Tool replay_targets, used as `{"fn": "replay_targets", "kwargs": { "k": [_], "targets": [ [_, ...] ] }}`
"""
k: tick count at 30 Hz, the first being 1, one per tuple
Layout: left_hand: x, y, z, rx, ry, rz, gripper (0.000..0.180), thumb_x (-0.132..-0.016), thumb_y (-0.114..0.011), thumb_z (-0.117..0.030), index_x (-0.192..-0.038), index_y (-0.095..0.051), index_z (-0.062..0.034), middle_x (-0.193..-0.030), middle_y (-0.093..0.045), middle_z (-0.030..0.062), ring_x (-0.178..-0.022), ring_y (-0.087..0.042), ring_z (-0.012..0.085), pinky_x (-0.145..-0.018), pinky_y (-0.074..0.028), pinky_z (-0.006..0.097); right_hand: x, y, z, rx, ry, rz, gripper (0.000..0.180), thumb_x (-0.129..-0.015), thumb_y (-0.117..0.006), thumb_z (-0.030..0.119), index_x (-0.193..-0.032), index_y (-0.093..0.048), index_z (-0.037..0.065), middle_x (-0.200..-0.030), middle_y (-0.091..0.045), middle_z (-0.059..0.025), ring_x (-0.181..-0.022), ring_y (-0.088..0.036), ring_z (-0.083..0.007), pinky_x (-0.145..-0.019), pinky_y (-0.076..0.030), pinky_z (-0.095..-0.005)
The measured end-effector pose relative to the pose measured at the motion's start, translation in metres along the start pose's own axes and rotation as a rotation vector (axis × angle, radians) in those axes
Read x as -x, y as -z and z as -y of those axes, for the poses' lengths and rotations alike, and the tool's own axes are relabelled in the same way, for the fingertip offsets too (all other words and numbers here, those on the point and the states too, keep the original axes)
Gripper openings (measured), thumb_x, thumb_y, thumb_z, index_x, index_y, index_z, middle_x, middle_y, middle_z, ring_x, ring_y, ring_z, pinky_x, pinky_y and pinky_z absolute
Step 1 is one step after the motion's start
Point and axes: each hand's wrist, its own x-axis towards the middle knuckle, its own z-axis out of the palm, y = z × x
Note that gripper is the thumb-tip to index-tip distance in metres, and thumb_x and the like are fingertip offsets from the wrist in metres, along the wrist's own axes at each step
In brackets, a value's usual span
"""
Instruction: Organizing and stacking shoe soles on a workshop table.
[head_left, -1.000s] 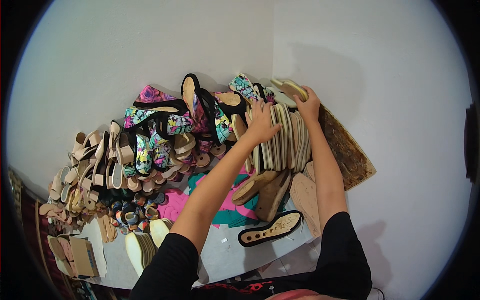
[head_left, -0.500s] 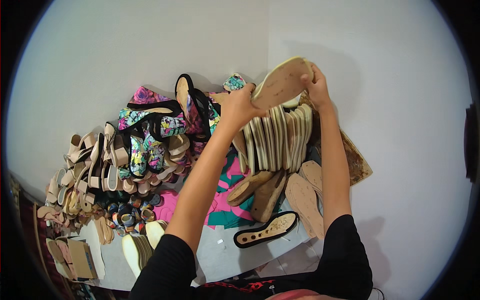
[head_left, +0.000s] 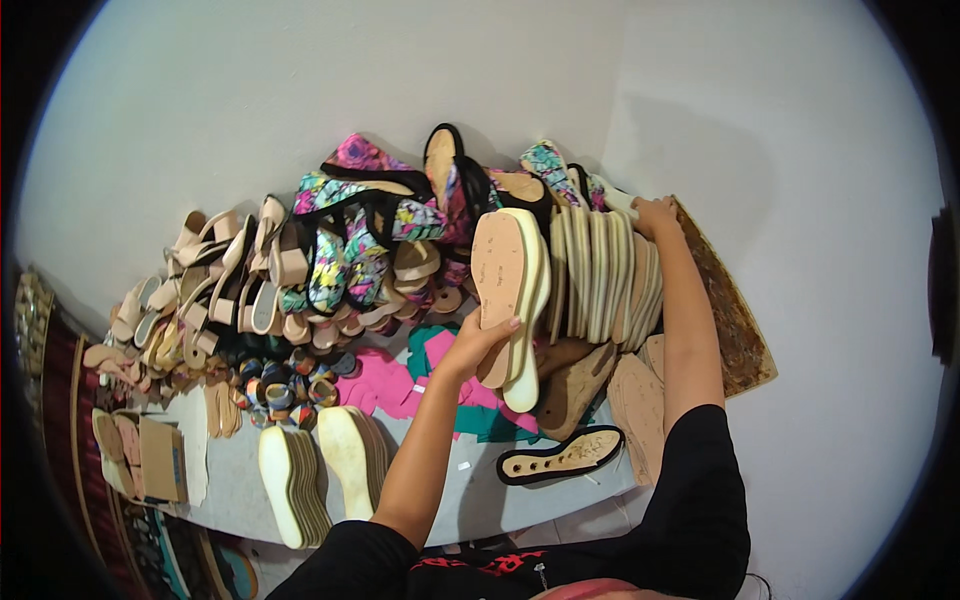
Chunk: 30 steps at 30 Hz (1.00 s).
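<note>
Several soles are pinched in the left hand, edges misaligned; slippage likely if the pinch is eased. The right hand is placed at the rear of the standing sole row, between both hands; its grip can't be told. Row could be toppled by a careless pull there.

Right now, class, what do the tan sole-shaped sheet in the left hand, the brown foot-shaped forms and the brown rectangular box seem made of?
The sheet in the left hand could be matte fibreboard: it looks flat and stiff. The forms look like worn, dull wood, given their mottled brown surface. The box seems matte cardboard: flat, straight-edged sides.
</note>
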Motion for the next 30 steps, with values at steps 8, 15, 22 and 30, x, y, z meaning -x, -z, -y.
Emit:
{"fn": "replay_targets", "kwargs": {
  "k": [8, 15, 22, 30],
  "targets": [
    [0.046, 0.014, -0.003, -0.038, -0.015, -0.051, 0.067, -0.069, -0.073, -0.023, -0.12, -0.038, 0.0025, -0.11, -0.052, 0.0116, -0.099, -0.052, 0.0181, -0.088, -0.041, 0.03, -0.004, -0.011, -0.017, 0.022, -0.132, -0.382, 0.02, -0.083, -0.049, 0.018, -0.098, -0.058, 0.01, -0.085, -0.062, -0.0133, -0.093, -0.055, -0.0314, -0.079, -0.043, -0.0439],
    [0.094, 0.021, -0.004, -0.222, -0.026, -0.206, 0.074, -0.066, -0.076, -0.027, -0.118, -0.035, 0.0057, -0.108, -0.052, 0.0164, -0.096, -0.054, 0.0212, -0.081, -0.045, 0.031, 0.091, 0.049, 0.003, -0.163, -0.291, -1.121, 0.023, -0.087, -0.046, 0.021, -0.094, -0.061, 0.005, -0.086, -0.061, -0.0073, -0.077, -0.057, -0.0297, -0.065, -0.046, -0.0364],
    [0.113, 0.07, 0.105, -0.596, 0.03, -0.386, 0.073, -0.071, -0.069, -0.031, -0.113, -0.029, 0.0139, -0.107, -0.05, 0.0287, -0.103, -0.052, 0.0338, -0.085, -0.042, 0.037, 0.165, 0.043, 0.044, -1.466, 0.03, -0.682, 0.026, -0.091, -0.042, 0.022, -0.105, -0.055, 0.005, -0.085, -0.06, -0.0079, -0.075, -0.057, -0.0188, -0.061, -0.047, -0.0315],
    [0.159, 0.075, 0.134, -0.766, 0.274, -0.323, 0.07, -0.075, -0.06, -0.031, -0.121, -0.026, 0.0097, -0.108, -0.049, 0.0338, -0.1, -0.051, 0.0438, -0.085, -0.041, 0.041, 0.279, 0.001, 0.157, -2.199, 0.427, -0.151, 0.028, -0.079, -0.049, 0.0, -0.107, -0.048, 0.001, -0.103, -0.052, -0.0086, -0.093, -0.054, -0.0184, -0.081, -0.048, -0.0301]
  ]
}}
